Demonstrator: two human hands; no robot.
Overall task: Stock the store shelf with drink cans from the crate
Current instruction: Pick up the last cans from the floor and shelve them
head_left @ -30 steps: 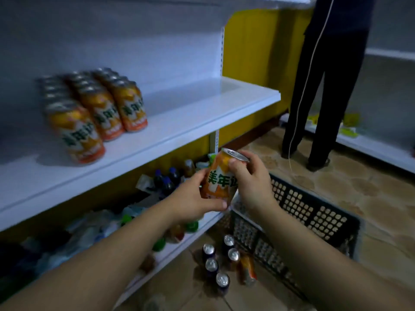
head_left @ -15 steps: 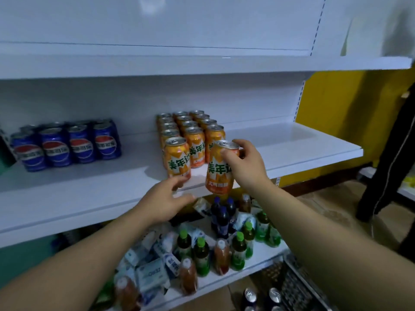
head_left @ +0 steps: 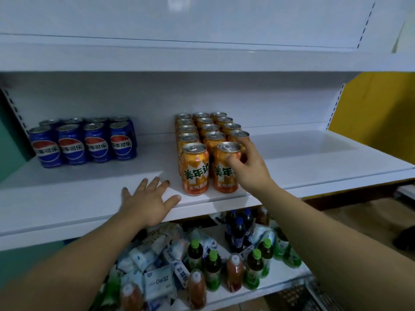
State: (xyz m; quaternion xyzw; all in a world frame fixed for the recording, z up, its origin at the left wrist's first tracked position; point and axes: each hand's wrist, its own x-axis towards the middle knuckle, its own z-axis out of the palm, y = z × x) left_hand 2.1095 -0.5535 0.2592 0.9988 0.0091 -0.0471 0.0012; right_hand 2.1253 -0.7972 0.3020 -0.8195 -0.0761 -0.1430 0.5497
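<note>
Orange can [head_left: 222,173]: upright on the white shelf [head_left: 292,169], near its front edge, just beside another front can [head_left: 195,169] of the same kind. It is a glossy cylinder with a silver metal lid and pull tab, and bold green-and-white lettering over an orange print.

Right hand [head_left: 251,169]: wrapped round that can from its right side, thumb across the label and fingers curled behind the rim.

Left hand [head_left: 148,198]: palm down on the bare shelf front, fingers spread and flat, holding nothing.

Behind the front pair, more orange cans [head_left: 208,129] stand in three tight columns running to the back panel. Blue cola cans [head_left: 83,142] form a block well to the left, same shelf. The shelf is smooth painted metal.

Lower shelf: plastic bottles [head_left: 213,265] with green caps, and soft white packets [head_left: 155,281] in a heap.
</note>
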